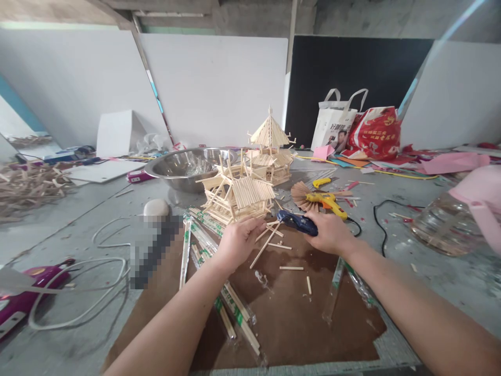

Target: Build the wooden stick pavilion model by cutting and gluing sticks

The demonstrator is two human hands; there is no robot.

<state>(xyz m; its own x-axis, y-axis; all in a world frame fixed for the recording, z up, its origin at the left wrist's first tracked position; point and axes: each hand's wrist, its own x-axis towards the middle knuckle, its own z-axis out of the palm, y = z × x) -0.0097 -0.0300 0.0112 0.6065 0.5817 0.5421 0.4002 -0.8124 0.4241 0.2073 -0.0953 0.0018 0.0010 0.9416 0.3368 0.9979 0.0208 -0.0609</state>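
My left hand (pixel 243 237) is closed, its fingertips pinched at the end of a thin wooden stick; part of the grip is hidden. My right hand (pixel 326 232) is wrapped round a dark blue hand tool (pixel 298 223) that looks like cutters. Its tip points left, close to the left fingertips. Under the tip, a longer wooden stick (pixel 264 248) slants across the brown board (pixel 313 324). Just behind my left hand stands a small pavilion model (pixel 250 193) built of sticks. Several short cut pieces (pixel 291 268) lie in front.
Wrapped chopsticks (pixel 230 297) lie on the board. A taller stick pagoda (pixel 270 136) and a steel bowl (pixel 172 180) stand behind. A yellow glue gun (pixel 326 202) is at right, near a plastic jug (pixel 442 224). A purple power strip (pixel 39 287) and cable occupy the left.
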